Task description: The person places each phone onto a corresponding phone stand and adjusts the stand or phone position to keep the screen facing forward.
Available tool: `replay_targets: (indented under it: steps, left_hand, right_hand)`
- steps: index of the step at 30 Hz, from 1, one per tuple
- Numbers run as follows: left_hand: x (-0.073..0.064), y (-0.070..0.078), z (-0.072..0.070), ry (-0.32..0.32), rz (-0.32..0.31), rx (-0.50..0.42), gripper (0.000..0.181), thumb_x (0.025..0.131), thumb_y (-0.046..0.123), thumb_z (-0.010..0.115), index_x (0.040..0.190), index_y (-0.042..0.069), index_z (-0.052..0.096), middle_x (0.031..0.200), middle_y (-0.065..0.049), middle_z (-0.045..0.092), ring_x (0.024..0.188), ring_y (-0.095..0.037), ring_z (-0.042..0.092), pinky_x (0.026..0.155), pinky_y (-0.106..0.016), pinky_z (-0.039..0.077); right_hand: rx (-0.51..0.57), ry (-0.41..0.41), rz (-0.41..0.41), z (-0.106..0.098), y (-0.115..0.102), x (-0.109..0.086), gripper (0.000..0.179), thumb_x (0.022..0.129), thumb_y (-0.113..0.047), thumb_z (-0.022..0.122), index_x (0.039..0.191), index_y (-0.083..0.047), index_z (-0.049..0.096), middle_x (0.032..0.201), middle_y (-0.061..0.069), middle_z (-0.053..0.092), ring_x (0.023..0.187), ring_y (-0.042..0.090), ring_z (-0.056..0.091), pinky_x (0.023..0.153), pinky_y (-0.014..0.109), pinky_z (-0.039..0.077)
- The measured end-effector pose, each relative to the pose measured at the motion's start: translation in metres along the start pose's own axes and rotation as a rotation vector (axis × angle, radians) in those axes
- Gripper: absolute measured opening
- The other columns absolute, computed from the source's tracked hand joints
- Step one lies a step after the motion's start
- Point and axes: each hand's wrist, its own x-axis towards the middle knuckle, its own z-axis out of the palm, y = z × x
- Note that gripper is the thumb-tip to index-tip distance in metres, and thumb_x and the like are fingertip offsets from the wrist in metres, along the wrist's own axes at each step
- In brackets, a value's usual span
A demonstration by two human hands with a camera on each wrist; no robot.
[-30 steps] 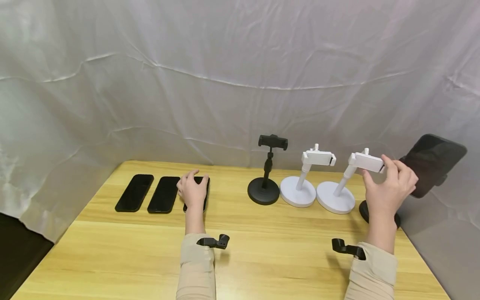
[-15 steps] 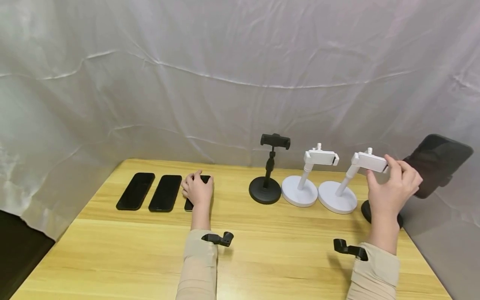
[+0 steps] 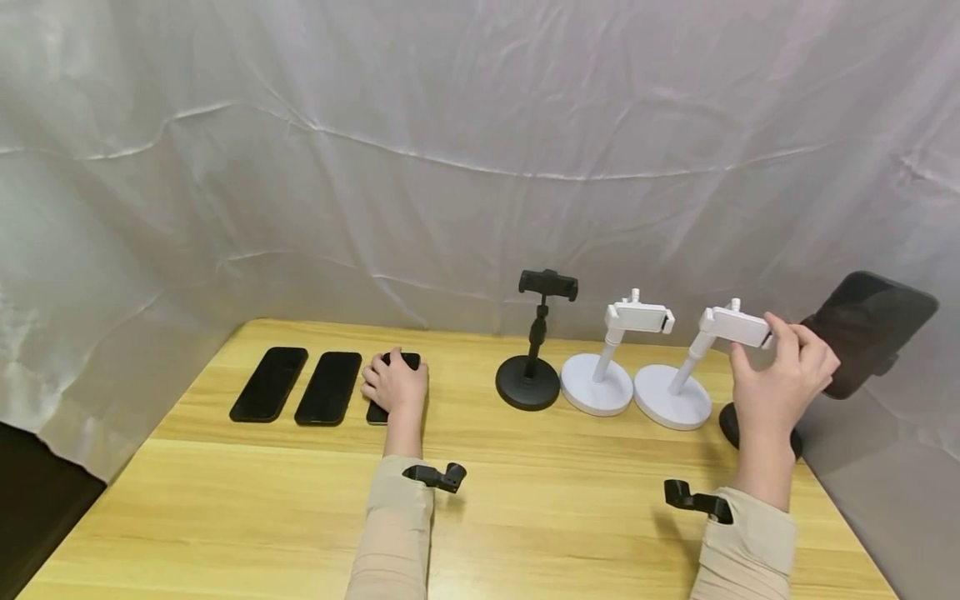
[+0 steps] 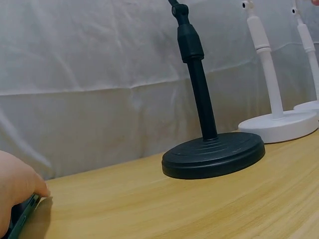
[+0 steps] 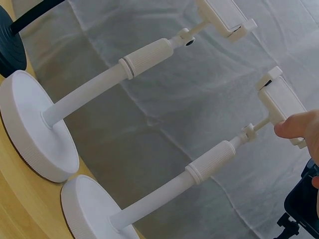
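Observation:
My left hand (image 3: 397, 388) grips the rightmost of three black smartphones (image 3: 377, 413) by its long edges, partly covering it. In the left wrist view this smartphone's side edge (image 4: 24, 217) shows under the hand, tilted. On the right side of the table, my right hand (image 3: 783, 377) pinches the clamp end of a white phone stand (image 3: 693, 358) between thumb and fingers. The right wrist view shows the thumb (image 5: 294, 125) against the white clamp (image 5: 281, 97). Just beyond that hand, a black stand (image 3: 729, 425) carries a large dark phone (image 3: 873, 329).
Two more black smartphones, one at far left (image 3: 268, 385) and one in the middle (image 3: 328, 388), lie flat on the wooden table (image 3: 525, 517). A black phone stand (image 3: 528, 382) and another white stand (image 3: 597, 385) stand near the back. Grey curtain (image 3: 480, 167) encloses the table.
My left hand has shifted slightly right and settled lower over the rightmost smartphone, its fingers now round the edges. My right hand has stayed at the white stand's clamp.

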Motion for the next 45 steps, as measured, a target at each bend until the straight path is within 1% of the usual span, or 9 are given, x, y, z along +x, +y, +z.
replay_targets:
  steps: [4,9,18,30,39,45]
  left_hand:
    - [0.0014,-0.0004,0.0012,-0.028,-0.028,0.057,0.063,0.089,0.045,0.064,0.143,0.016,0.045,0.146,-0.026,0.032,0.13,-0.047,0.024,0.102,-0.064,0.021]
    - [0.0036,-0.0024,0.0015,-0.05,-0.046,0.079,0.068,0.09,0.048,0.062,0.145,0.016,0.041,0.149,-0.028,0.027,0.133,-0.047,0.021,0.103,-0.065,0.02]
    - [0.0053,-0.0036,0.0025,-0.04,-0.048,0.079,0.064,0.09,0.048,0.062,0.143,0.016,0.044,0.146,-0.027,0.028,0.128,-0.047,0.024,0.1,-0.065,0.022]
    - [0.0052,-0.0036,0.0033,-0.023,-0.03,0.046,0.06,0.087,0.046,0.067,0.139,0.021,0.052,0.141,-0.024,0.038,0.127,-0.046,0.029,0.099,-0.066,0.023]
    - [0.0049,0.0004,0.0023,-0.012,-0.006,0.022,0.058,0.085,0.044,0.07,0.136,0.022,0.054,0.139,-0.022,0.042,0.125,-0.046,0.032,0.1,-0.066,0.023]
    - [0.0051,0.0026,-0.0008,-0.014,0.003,-0.007,0.057,0.084,0.043,0.07,0.136,0.024,0.055,0.139,-0.02,0.043,0.123,-0.045,0.033,0.099,-0.065,0.024]
  right_hand:
    - [0.006,0.002,0.006,0.0004,-0.0005,-0.001,0.041,0.087,-0.013,0.072,0.126,-0.008,0.063,0.125,0.024,0.05,0.125,0.039,0.037,0.104,0.05,0.024]
    - [0.006,-0.008,0.019,0.0008,-0.0022,-0.0028,0.042,0.087,-0.013,0.072,0.127,-0.008,0.062,0.125,0.023,0.05,0.126,0.039,0.036,0.106,0.049,0.023]
    - [-0.003,-0.021,0.017,0.0005,-0.0008,-0.0043,0.042,0.088,-0.014,0.07,0.128,-0.007,0.061,0.126,0.024,0.05,0.126,0.04,0.035,0.106,0.05,0.023]
    - [0.002,-0.021,0.022,0.0009,0.0008,-0.0054,0.043,0.088,-0.013,0.07,0.129,-0.008,0.061,0.125,0.024,0.049,0.126,0.039,0.036,0.105,0.049,0.023]
    - [0.011,0.0,0.023,0.001,-0.0018,-0.0025,0.042,0.088,-0.012,0.07,0.129,-0.009,0.061,0.125,0.024,0.05,0.125,0.039,0.037,0.105,0.048,0.024]
    - [0.006,-0.014,0.03,0.0011,-0.0032,-0.0013,0.042,0.089,-0.013,0.069,0.129,-0.009,0.061,0.126,0.024,0.049,0.126,0.039,0.036,0.106,0.049,0.024]
